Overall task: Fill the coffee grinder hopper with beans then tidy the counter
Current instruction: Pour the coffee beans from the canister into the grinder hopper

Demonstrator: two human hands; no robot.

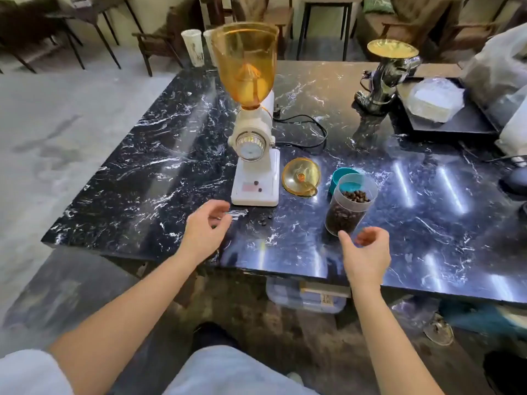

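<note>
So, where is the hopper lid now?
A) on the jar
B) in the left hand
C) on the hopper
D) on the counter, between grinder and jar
D: the lid lies on the counter, between the grinder and the jar; the hopper is open on top.

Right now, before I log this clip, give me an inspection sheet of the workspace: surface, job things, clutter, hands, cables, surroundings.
Surface: black marble counter, glossy, with a few loose beans near the front edge.
Job's things: white grinder upright, its amber hopper open and looking empty; amber hopper lid lying on the counter beside it; clear bean jar open, partly filled; teal jar lid behind the jar.
Clutter: second dark grinder, black tray holding a plastic bag.
Hands: left hand and right hand both open, holding nothing.
Cables: black power cord looping behind the white grinder.
Surroundings: wooden chairs, concrete floor.
</note>
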